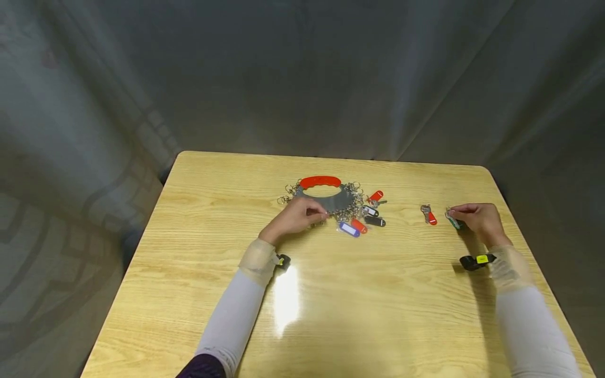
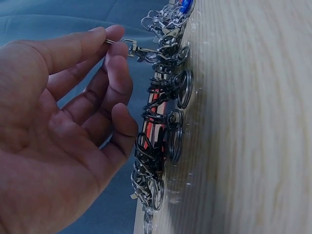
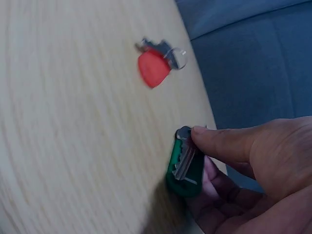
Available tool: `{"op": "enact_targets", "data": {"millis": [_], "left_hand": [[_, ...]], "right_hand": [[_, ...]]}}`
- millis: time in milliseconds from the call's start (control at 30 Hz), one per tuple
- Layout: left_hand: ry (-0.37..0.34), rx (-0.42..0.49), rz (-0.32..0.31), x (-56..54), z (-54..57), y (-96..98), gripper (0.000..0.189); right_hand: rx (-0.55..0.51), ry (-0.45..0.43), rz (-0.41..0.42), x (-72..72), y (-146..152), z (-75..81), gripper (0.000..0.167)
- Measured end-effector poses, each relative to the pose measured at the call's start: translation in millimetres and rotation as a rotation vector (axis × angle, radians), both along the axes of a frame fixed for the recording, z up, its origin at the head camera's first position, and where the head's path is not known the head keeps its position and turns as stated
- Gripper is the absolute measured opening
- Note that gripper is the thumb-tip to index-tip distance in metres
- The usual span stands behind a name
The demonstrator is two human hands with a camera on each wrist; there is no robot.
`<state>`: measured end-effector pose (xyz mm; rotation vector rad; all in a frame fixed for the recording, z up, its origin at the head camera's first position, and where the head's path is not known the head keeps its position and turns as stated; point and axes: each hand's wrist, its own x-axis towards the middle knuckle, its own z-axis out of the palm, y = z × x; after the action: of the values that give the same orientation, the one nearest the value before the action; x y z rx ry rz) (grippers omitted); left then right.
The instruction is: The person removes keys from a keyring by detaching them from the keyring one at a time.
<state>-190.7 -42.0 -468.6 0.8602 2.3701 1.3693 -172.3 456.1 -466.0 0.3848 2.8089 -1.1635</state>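
Observation:
A grey plate (image 1: 336, 202) with a red grip (image 1: 320, 181) lies near the table's middle, its edge crowded with metal clasps and split rings. At its near edge, my left hand (image 1: 295, 216) pinches a split ring (image 2: 110, 42) between thumb and index finger. That ring hangs from a swivel clasp (image 2: 138, 50) pulled out from the plate; the other fingers are loosely bent. Far to the right, my right hand (image 1: 482, 221) pinches a silver key (image 3: 185, 158) with a green key tag (image 3: 192, 187) at its ring end, close over the table.
A red key tag with a key (image 1: 429, 215) lies left of my right hand. Beside the plate's right side are a blue tag (image 1: 349, 229), red tags (image 1: 359, 226) and black tags (image 1: 375, 221). Grey curtains (image 1: 302, 79) hang behind the wooden table (image 1: 368, 294).

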Motion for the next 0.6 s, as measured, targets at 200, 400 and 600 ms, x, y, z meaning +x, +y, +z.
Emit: {"op": "enact_targets", "data": {"millis": [200,400,600], "left_hand": [[-0.006,-0.007,0.007,0.7,0.4,0.0,0.017],[0.013,-0.012,0.01,-0.9,-0.1,-0.2,0.015],[0.026,-0.026,0.009,-0.3,0.9,0.2,0.014]], "right_hand": [[0.128,0.012,-0.032,1.2,4.0,-0.5,0.042],[0.13,0.015,-0.043,2.2,7.0,-1.7,0.044],[0.157,0.017,-0.074,0.7,7.1,-2.1,0.043]]}}
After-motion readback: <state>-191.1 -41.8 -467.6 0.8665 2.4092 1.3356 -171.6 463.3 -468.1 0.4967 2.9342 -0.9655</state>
